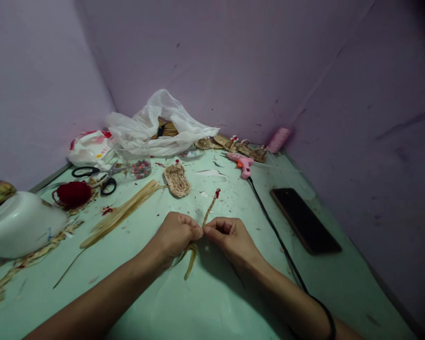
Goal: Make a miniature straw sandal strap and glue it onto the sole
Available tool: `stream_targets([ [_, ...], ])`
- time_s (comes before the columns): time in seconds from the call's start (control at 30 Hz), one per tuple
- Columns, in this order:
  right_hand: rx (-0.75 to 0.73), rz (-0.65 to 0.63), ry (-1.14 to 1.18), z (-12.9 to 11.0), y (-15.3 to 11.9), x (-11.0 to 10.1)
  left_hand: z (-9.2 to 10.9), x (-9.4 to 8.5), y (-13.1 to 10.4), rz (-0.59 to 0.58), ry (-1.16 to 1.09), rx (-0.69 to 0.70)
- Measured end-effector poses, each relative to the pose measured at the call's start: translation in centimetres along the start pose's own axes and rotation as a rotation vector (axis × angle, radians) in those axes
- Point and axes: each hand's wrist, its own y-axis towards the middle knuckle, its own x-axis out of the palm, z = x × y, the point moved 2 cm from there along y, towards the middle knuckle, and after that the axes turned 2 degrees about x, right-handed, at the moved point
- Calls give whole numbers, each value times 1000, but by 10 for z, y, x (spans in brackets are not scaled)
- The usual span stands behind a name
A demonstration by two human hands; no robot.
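Note:
A short braid of dried plant fibre [210,210], tied with red at its far tip, rises from between my two hands. My left hand [180,234] is closed in a pinch on the braid's near end, with loose fibre strands [190,262] hanging below it. Thumb and fingers of my right hand [230,236] pinch the same spot from the other side; a thin strand trails beneath that hand. Beyond them lies a small woven slipper sole [177,180] with a red bead at its top.
A pink glue gun [241,164] with a black cord and a dark phone [304,221] lie to the right. On the left are flat dried fibre [118,216], red yarn [74,194], scissors [108,177] and a bead cup [140,168]. A plastic bag [163,123] sits by the wall.

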Motion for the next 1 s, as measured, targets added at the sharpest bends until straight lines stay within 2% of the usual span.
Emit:
stream_targets([
  [0.1,5,13,-3,1,0,0,0,-3,3,6,70,46],
  [0.23,19,58,-7,3,2,1,9,-11,3,22,314,129],
  [0.4,1,132,-19,3,2,1,14,-11,-7,52,457,234],
  [0.53,-38,153,80,3,1,3,1,3,-24,129,695,499],
  [0.6,-14,145,140,5,1,4,-6,10,-29,121,775,628],
  [0.67,13,126,187,6,1,5,-8,14,-31,76,774,674],
  [0.73,18,123,223,6,1,4,-3,11,-29,84,670,598],
  [0.83,12,105,235,5,0,5,7,2,-22,165,358,296],
  [0.87,5,89,225,5,0,6,9,0,-19,136,242,187],
  [0.93,-11,52,201,5,0,8,10,0,-14,-14,51,29],
  [1.0,-31,26,205,6,0,9,9,0,-9,-146,-67,-39],
])
